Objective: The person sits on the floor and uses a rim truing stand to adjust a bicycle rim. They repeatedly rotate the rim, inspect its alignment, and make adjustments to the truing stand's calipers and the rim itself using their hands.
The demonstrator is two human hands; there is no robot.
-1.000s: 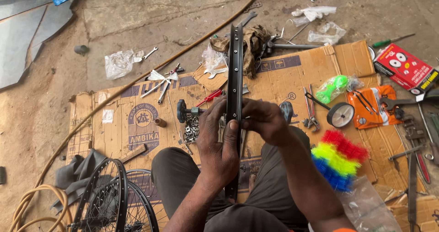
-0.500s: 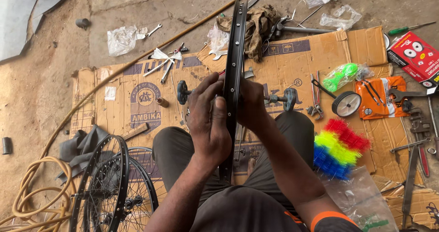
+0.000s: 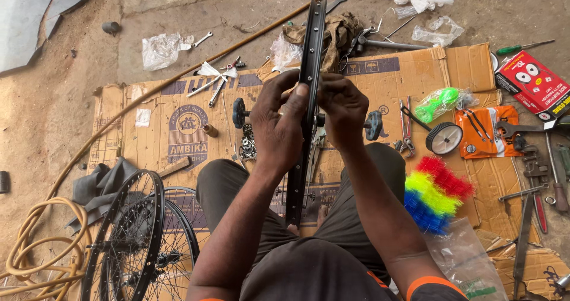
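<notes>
The left hand [image 3: 279, 123] is closed around a black wheel rim [image 3: 304, 111], with the thumb laid on the rim's edge. The right hand [image 3: 343, 108] is pressed against the other side of the same rim, its fingers curled onto the metal. The rim is held upright, edge on, between the knees, its lower end resting near the lap and its upper end pointing toward 12 o'clock.

A sheet of flattened cardboard [image 3: 178, 141] is spread beneath the seated person. At 3 o'clock of the hands a small white wheel [image 3: 446, 138] is seen, and toward 4 o'clock a bundle of red, yellow and blue bristles [image 3: 436, 191] lies beside the right knee. At 8 o'clock two spoked wheels [image 3: 139, 241] are leaned together, with a coiled yellow hose [image 3: 35, 247] just beyond them. Spanners [image 3: 208, 86] are scattered toward 11 o'clock.
</notes>
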